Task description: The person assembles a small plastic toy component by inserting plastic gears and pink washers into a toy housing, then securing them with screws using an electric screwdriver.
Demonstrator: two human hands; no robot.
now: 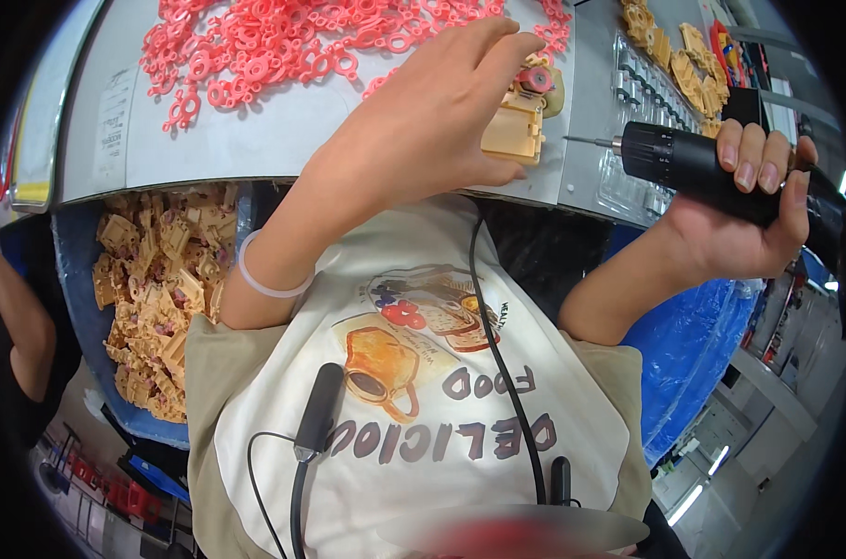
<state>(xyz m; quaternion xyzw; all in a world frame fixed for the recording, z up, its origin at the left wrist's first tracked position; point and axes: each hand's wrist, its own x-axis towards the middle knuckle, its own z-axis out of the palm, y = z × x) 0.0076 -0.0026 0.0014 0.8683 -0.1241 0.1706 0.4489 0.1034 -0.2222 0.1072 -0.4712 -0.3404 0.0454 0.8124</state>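
Note:
My left hand (423, 116) rests at the front edge of the grey worktop, fingers and thumb closed round a beige plastic housing (513, 133). A small pink round part (536, 80) sits at the housing's far end. The palm and fingers hide much of the left side of the piece. In my right hand (735, 219) is a black electric screwdriver (667, 154), gripped round its body and lying nearly level. Its thin bit points left at the housing, with a small gap between the tip and the plastic.
Loose pink ring-shaped parts (264, 56) are heaped at the back left. A clear tray (628, 88) of metal pieces and more beige parts (693, 70) lie right. Below left, a blue bin (76, 298) holds beige housings; blue plastic sheeting (688, 349) hangs right. Another person's arm (20, 317) shows left.

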